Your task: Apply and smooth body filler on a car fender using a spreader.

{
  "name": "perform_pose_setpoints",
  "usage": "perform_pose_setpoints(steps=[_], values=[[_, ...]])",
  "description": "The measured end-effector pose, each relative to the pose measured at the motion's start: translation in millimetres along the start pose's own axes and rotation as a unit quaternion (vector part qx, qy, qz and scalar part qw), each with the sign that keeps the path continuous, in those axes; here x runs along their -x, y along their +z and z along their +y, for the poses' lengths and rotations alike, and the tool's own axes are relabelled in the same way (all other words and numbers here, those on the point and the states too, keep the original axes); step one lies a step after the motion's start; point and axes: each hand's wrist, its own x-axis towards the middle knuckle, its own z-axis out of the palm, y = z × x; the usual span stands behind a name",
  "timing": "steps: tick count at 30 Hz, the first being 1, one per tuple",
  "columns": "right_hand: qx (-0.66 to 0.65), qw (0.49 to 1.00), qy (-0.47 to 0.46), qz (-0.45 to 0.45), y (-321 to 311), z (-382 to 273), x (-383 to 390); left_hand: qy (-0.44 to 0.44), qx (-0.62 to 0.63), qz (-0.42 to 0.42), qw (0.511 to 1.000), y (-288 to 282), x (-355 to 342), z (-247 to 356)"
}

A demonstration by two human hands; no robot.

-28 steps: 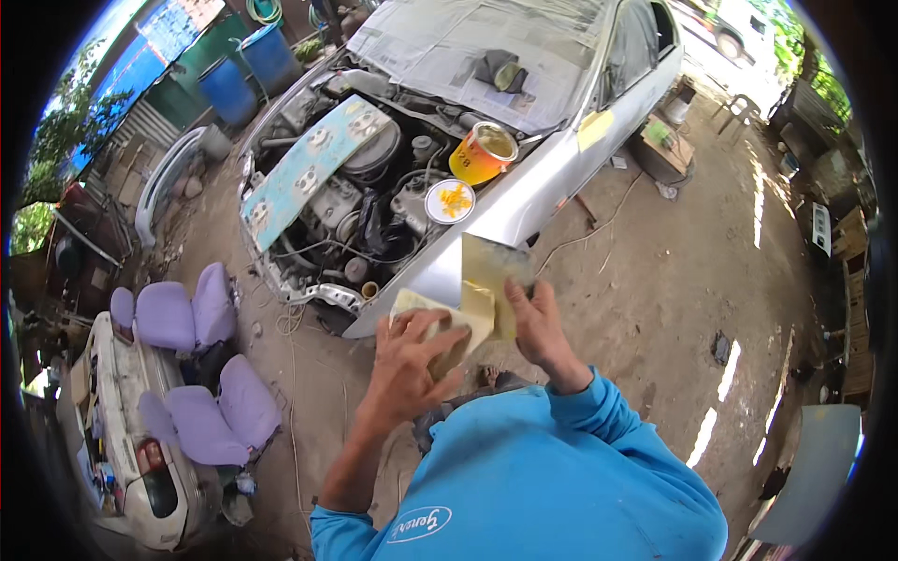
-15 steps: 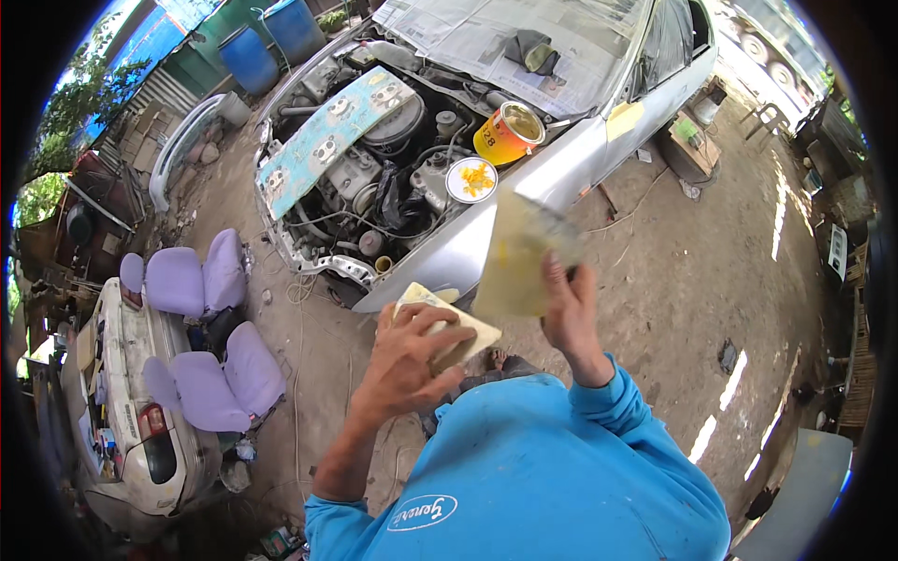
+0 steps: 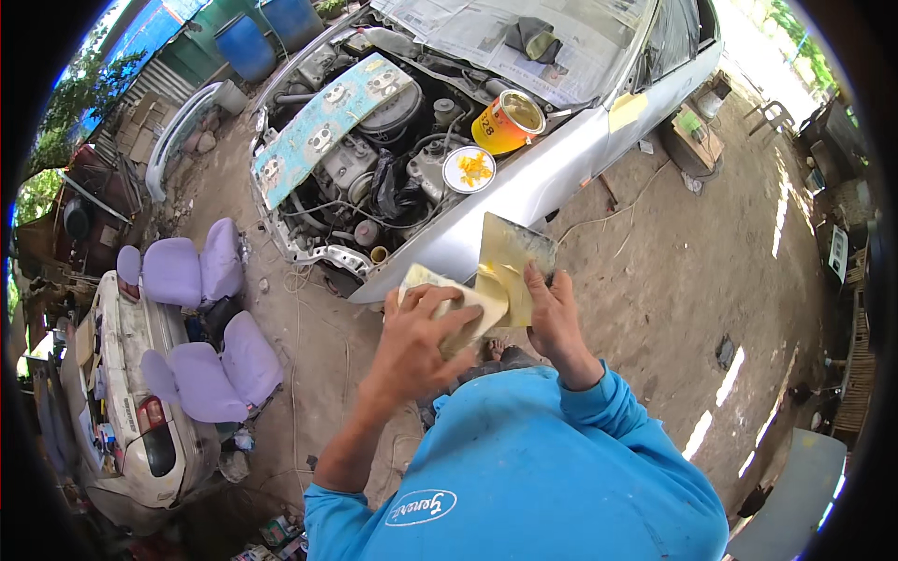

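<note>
Plate [image 3: 513, 248] back against slab [image 3: 480, 307], lengthwise toward car [image 3: 566, 164], right grip [image 3: 557, 323] pinching plate, left grip [image 3: 412, 337] pinching slab.

We note a smooth, paste-smeared face on the flat plate [image 3: 510, 245]; its material cannot be determined. At 1 o'clock, we record glossy silver metal on the fender [image 3: 552, 168] and matt masking paper [image 3: 580, 67]. At 11 o'clock, we find smooth plastic drums [image 3: 245, 49]; at 9, matt cloth seats [image 3: 172, 271]; at 6, a matt cloth shirt [image 3: 533, 458]; at 3, rough ground [image 3: 664, 290].
</note>
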Motion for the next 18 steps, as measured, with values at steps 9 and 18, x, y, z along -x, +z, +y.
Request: perform_pose_setpoints(steps=[9,18], values=[[-0.091,0.995,0.013,0.043,-2.7,-19.8,-3.0,0.031,-0.019,0.041,0.998,10.8,5.2,-8.4],[0.303,0.944,-0.091,-0.093,14.0,-56.8,32.2,0.048,-0.051,0.032,0.997,12.2,-1.3,18.2]])
